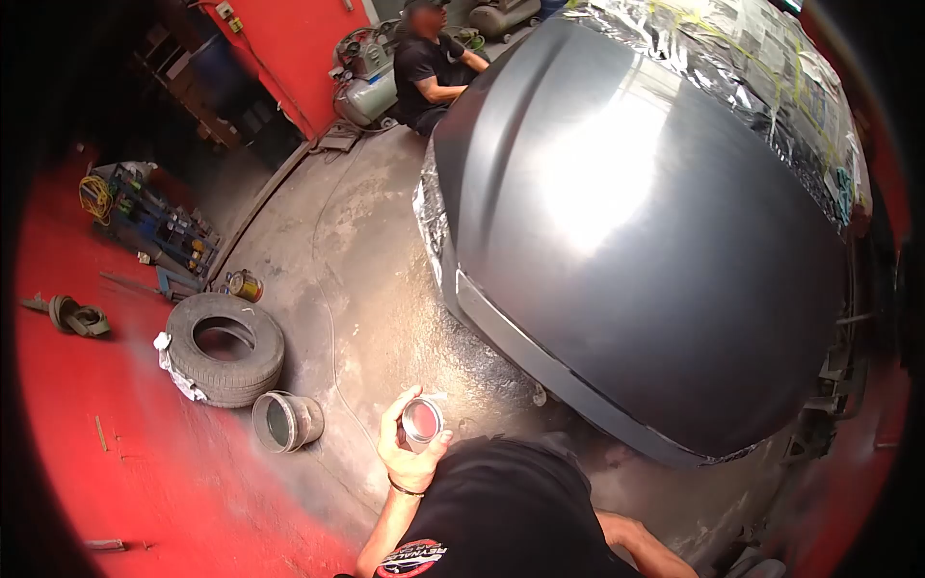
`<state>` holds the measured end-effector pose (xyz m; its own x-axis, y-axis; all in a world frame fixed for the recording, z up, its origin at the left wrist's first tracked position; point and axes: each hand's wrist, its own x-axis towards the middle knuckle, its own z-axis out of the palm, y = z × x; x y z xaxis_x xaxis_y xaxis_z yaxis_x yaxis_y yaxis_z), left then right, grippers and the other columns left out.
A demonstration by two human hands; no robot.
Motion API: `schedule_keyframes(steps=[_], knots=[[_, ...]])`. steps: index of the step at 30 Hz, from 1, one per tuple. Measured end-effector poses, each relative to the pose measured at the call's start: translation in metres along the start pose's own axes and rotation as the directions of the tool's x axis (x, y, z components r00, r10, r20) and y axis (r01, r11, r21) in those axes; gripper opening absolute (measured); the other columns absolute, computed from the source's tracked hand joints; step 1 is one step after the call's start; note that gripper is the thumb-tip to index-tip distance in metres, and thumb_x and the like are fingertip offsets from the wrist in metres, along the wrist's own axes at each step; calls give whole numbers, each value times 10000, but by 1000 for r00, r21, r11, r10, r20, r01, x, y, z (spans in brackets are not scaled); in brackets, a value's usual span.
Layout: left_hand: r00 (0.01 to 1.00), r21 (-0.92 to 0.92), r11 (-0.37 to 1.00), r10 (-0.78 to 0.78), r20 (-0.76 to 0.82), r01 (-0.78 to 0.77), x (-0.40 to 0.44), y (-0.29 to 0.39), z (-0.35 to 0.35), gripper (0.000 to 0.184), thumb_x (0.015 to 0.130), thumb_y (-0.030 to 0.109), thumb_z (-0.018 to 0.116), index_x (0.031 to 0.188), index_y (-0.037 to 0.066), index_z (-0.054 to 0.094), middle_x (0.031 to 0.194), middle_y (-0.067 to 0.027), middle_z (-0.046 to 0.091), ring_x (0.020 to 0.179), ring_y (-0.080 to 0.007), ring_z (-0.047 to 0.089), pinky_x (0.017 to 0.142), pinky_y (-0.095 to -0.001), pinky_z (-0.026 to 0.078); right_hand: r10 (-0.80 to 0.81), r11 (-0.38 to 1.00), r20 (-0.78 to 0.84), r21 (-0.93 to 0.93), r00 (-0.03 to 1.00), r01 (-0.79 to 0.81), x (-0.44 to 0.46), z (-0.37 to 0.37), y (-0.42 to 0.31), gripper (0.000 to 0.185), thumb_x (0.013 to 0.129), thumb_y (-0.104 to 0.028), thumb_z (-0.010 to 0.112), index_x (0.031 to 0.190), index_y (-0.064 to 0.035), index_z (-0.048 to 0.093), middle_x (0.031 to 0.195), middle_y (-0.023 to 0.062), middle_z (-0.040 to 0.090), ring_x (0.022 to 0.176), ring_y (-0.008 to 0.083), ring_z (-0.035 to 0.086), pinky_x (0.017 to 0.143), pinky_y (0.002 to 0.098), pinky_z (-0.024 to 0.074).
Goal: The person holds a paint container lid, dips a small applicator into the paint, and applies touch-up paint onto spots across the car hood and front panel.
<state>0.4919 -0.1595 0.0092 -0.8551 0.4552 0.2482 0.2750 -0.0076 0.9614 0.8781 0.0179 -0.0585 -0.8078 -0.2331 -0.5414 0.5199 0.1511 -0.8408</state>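
My left hand point(409, 466) is closed around a small round tin point(423, 421). Its open top faces me and shows something red inside. A dark band circles the wrist. Only the forearm point(636, 538) of my right arm appears at the bottom edge; its hand is hidden past my black shirt. Ahead and to the right of the tin spreads a smooth dark grey car hood point(665, 279) with a bright glare on it. Newspaper and plastic masking point(752, 67) covers the part of the car behind the hood.
Against the red wall at left lie a tyre point(260, 371) and a grey bucket point(307, 421). A thin hose or cord runs along the concrete floor point(361, 289). Another person point(424, 72) crouches at the hood's far side, near an air compressor point(371, 96).
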Motion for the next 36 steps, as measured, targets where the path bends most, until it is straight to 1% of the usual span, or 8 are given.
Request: schedule_keyframes(steps=[5, 8, 10, 12, 15, 25, 30, 36], knots=[[989, 188, 981, -24, -143, 51, 11, -7, -121, 778, 839, 189, 945, 1484, -30, 569, 1480, -213, 652, 1414, -321, 611, 1221, -451, 450, 95, 995, 267, -44, 959, -87, 88, -4, -63, 626, 732, -349, 908, 1222, -3, 731, 1217, 215, 773, 1100, 353, 725, 920, 481, 565], [970, 186, 980, -28, -242, 75, 20, -17, -161, 749, 859, 194, 918, 1485, -36, 578, 1473, -214, 657, 1417, -326, 604, 1229, -452, 435, -51, 990, 256, -112, 965, 82, 116, -8, -65, 609, 760, -370, 887, 1245, -24, 760, 1260, 206, 768, 1118, 335, 714, 948, 463, 566], [960, 185, 980, -14, -278, 68, 29, -27, -179, 735, 878, 200, 904, 1491, -34, 574, 1470, -220, 656, 1411, -331, 604, 1228, -457, 434, 155, 970, 292, -227, 944, -89, 133, -25, -137, 621, 756, -388, 892, 1248, -33, 759, 1273, 209, 764, 1126, 347, 713, 951, 466, 564], [955, 154, 986, -19, -295, 67, 45, -35, -190, 739, 884, 206, 899, 1494, -43, 565, 1480, -232, 639, 1418, -339, 597, 1230, -461, 429, -12, 980, 289, -188, 957, 69, 151, -29, -148, 519, 792, -431, 880, 1109, -45, 737, 1080, 214, 774, 1023, 448, 714, 847, 517, 555], [945, 160, 985, -6, -327, 62, 74, -50, -204, 782, 866, 254, 925, 1487, -55, 563, 1478, -247, 638, 1401, -362, 609, 1217, -474, 446, -114, 978, 265, -140, 957, 155, 185, -42, -162, 468, 816, -397, 866, 1098, -45, 741, 1062, 214, 781, 1009, 445, 723, 832, 518, 552], [954, 433, 902, 127, -272, 3, 272, -65, -292, 721, 939, 307, 834, 1488, -76, 568, 1454, -236, 651, 1379, -397, 621, 1197, -530, 476, -64, 930, 527, -276, 847, 242, 403, -152, -317, 538, 879, -365, 856, 1306, -60, 736, 1308, 193, 766, 1222, 374, 712, 985, 466, 568], [951, 438, 898, 178, -254, -51, 381, -87, -316, 694, 959, 294, 813, 1486, -84, 566, 1461, -239, 651, 1378, -384, 618, 1239, -521, 422, 0, 968, 502, -218, 865, 127, 457, -193, -357, 592, 886, -370, 876, 1374, -71, 722, 1386, 175, 746, 1285, 326, 698, 1037, 445, 555], [980, 293, 956, 79, -182, -23, 489, -126, -309, 664, 949, 204, 823, 1496, -73, 566, 1479, -229, 646, 1410, -352, 591, 1248, -489, 404, -210, 966, 333, -74, 919, 248, 498, -206, -360, 557, 899, -375, 856, 1347, -69, 730, 1378, 179, 748, 1270, 334, 701, 1024, 461, 557]])
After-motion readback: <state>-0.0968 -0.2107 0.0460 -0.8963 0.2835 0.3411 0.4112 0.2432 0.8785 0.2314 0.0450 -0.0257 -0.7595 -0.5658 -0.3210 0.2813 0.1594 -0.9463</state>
